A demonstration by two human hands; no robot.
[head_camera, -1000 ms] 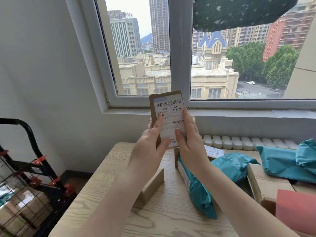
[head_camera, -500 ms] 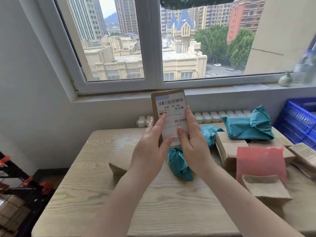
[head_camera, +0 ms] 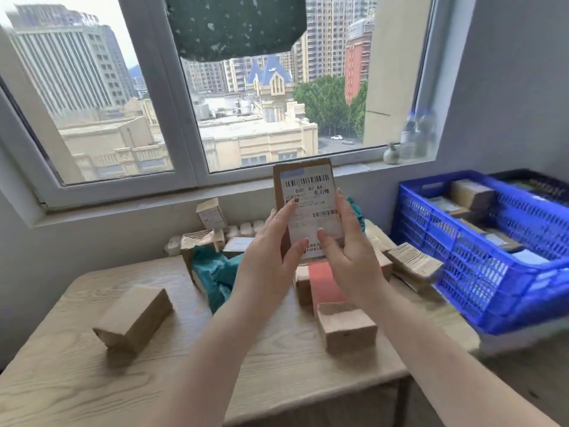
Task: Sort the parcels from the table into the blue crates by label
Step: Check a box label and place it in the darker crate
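Blue crate (head_camera: 480,257) right of tabletop (head_camera: 184,365), part full. Parcel (head_camera: 303,192) held upright above tabletop, label facing; left hand (head_camera: 268,266) and right hand (head_camera: 354,257) fingers clamped on edges. Risk: misread label, wrong crate; light pinch could slip.

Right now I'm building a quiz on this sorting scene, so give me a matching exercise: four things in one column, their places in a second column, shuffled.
Things:
1. labelled parcel
2. blue crate
3. teal bag
4. plain brown box

Places:
A. on the table's left part, apart from the pile
B. held up between the left hand and right hand
C. beside the table's right end, with boxes inside
D. in the pile, just left of the left hand

Pairs: 1-B, 2-C, 3-D, 4-A
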